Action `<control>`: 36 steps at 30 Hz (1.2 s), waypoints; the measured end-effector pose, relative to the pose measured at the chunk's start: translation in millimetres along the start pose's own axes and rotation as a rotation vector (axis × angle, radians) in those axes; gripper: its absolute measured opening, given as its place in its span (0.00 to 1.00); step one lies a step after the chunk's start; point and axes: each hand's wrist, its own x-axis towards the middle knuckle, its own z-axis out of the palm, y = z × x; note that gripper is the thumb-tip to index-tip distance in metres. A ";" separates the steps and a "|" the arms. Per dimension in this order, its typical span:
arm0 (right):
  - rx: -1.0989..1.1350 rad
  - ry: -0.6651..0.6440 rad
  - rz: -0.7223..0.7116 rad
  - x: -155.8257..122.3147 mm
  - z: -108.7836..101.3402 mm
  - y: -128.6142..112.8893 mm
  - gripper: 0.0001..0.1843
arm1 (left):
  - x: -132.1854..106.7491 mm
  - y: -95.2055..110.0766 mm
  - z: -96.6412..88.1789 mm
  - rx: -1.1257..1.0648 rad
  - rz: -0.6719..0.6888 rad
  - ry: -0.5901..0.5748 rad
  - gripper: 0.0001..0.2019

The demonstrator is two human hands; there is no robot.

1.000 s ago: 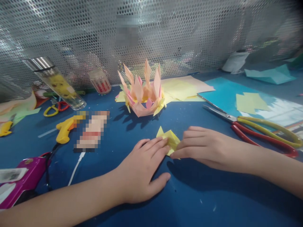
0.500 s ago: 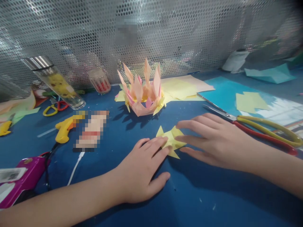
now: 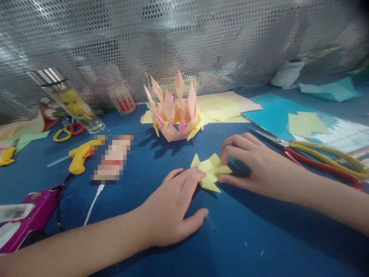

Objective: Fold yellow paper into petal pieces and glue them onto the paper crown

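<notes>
A small folded yellow paper piece (image 3: 211,172) lies on the blue table between my hands. My left hand (image 3: 173,207) rests flat, fingers stretched out, with its fingertips pressing the paper's left edge. My right hand (image 3: 253,163) is curled, its thumb and fingers pinching the paper's right corner. Behind them stands a pink and yellow paper crown (image 3: 175,111) with tall points.
Large red-and-yellow scissors (image 3: 311,156) lie right of my right hand. Yellow sheets (image 3: 219,107) and blue paper (image 3: 273,115) lie behind. On the left are a glass bottle (image 3: 69,102), small scissors (image 3: 67,132), a yellow glue gun (image 3: 79,156), a magenta device (image 3: 31,215) and a white cable (image 3: 92,204). A perforated metal wall (image 3: 201,42) backs the table.
My right hand lifted off the flat paper, moved right and curled into a pinch on its right corner. The paper unfolded partly, showing more points. My left hand stayed in place.
</notes>
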 end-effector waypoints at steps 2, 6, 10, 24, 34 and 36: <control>0.057 -0.033 -0.003 -0.1 -0.4 -1.2 0.10 | 0.3 -0.7 0.5 -0.028 -0.011 0.022 0.27; 0.148 0.000 -0.034 -1.0 3.2 -5.4 0.07 | 1.3 -1.4 0.5 -0.021 0.004 0.026 0.24; 0.067 0.094 -0.135 -2.1 6.0 -10.2 0.09 | 1.6 -1.0 -0.9 0.019 0.032 0.011 0.20; -0.471 0.146 -0.539 -6.4 4.6 -21.9 0.25 | 2.8 -0.3 -0.6 0.071 0.053 -0.044 0.22; -0.474 0.064 -0.574 -3.6 0.3 -24.8 0.20 | 4.5 1.1 -3.7 0.075 0.047 -0.073 0.24; -0.472 0.098 -0.592 -2.9 0.1 -24.7 0.20 | 4.7 0.6 -3.6 0.077 0.049 -0.068 0.24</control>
